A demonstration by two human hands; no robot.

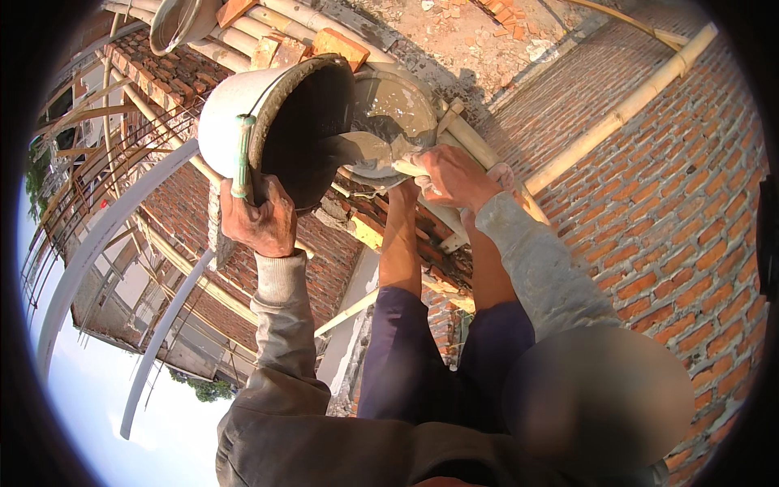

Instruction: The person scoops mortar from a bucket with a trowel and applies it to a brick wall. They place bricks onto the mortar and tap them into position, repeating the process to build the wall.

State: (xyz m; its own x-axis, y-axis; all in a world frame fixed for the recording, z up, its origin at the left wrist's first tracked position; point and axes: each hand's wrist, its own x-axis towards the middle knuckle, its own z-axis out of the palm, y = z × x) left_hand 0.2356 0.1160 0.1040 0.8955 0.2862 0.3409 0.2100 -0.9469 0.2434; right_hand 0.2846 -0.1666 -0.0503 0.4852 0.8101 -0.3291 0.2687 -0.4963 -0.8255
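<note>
The left hand [261,221], in a tan-grey knit cuff, is clenched at the near edge of a white round plastic bucket with a dark interior [225,122], just below its green handle grip [243,158]; whether the fingers also clasp the handle's end cannot be told. The bucket is tipped on its side, its mouth facing right toward a round, shallow grey pan smeared with wet mortar [412,88], which lies just beyond the bucket's right rim.

The right hand [454,174], in a pale grey sleeve, grasps the light wooden handle of a mortar-coated metal trowel [365,151]. The trowel's blade points left, over the pan's near edge and toward the bucket's mouth.

Pale round bamboo poles [304,15] run behind the bucket; orange clay bricks [344,50] lie along their near edge, close to the bucket's upper rim. A smaller grey-white bucket [175,23] stands toward the poles' left end. On the right, a long bamboo pole [621,114] slants across a red brick wall [649,243].
</note>
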